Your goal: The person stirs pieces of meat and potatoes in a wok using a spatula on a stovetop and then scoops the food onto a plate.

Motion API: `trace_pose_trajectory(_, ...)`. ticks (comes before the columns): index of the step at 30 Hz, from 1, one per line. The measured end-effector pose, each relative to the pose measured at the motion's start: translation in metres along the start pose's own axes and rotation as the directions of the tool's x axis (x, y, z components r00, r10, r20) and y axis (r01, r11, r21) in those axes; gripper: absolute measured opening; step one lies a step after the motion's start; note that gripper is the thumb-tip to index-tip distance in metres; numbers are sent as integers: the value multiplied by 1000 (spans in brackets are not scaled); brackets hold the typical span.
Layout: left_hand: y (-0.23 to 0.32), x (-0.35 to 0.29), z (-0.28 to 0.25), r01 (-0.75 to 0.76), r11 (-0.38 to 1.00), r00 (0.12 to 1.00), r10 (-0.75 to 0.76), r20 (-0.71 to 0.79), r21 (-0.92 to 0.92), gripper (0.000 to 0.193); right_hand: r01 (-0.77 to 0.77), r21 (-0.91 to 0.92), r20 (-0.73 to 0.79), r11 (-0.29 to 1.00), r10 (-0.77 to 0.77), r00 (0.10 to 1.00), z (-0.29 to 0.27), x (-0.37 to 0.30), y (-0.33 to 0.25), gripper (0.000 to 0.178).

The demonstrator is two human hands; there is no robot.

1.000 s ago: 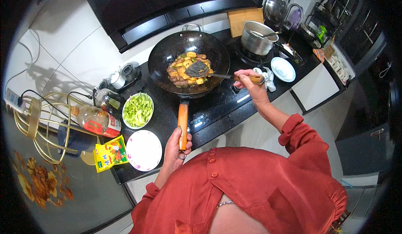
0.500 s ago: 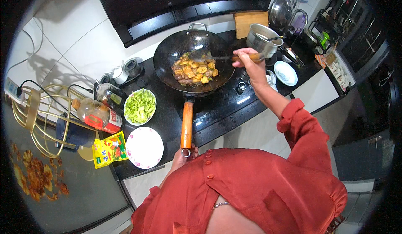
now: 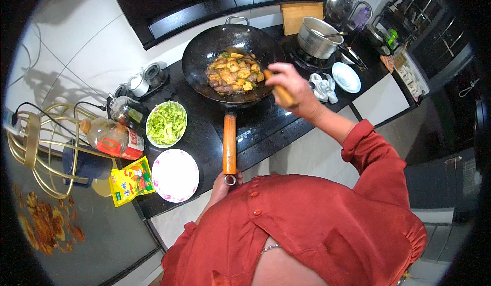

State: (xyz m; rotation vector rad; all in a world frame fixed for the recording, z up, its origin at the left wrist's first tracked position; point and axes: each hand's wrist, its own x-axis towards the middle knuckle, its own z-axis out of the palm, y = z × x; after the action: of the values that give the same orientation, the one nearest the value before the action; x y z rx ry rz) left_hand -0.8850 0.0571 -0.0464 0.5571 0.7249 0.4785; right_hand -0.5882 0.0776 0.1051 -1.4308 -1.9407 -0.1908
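Note:
A black wok (image 3: 197,63) stands on the stove with browned, yellowish slices (image 3: 232,73) and darker pieces inside. Its wooden handle (image 3: 229,143) points toward me, and my left hand (image 3: 221,188) is closed around the handle's end, partly hidden beneath it. Over the wok's right rim, my right hand (image 3: 294,89) grips the wooden handle of a spatula (image 3: 280,92); the spatula's blade cannot be made out. Left of the wok sits a bowl of chopped green vegetables (image 3: 166,124). Nearer me lies a white plate with a flowered rim (image 3: 175,176).
At left are a yellow packet (image 3: 132,180), a red-labelled bottle (image 3: 113,140), glass jars (image 3: 126,111) and a wire rack (image 3: 31,148). On the right stand a metal pot (image 3: 318,38), a pale dish (image 3: 346,77) and a cutting board (image 3: 300,17) against the wall.
My right hand has come down and toward me, tilting the spatula's handle; its metal shaft no longer shows over the food. The food has shifted slightly. My left hand stays at the wok handle.

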Motion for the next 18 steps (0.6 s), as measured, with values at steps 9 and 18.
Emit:
trace_pose_trajectory(9,-26,22,-22,228,969,973,-223,61,-90,23,-277,23,93,961,273,957,48,-67,-18,54)
trace_pose_trajectory(18,-55,20,-18,153,940,978,-188,88,306,24,-823,466,350,325,786,510,81,-205,-48,15)
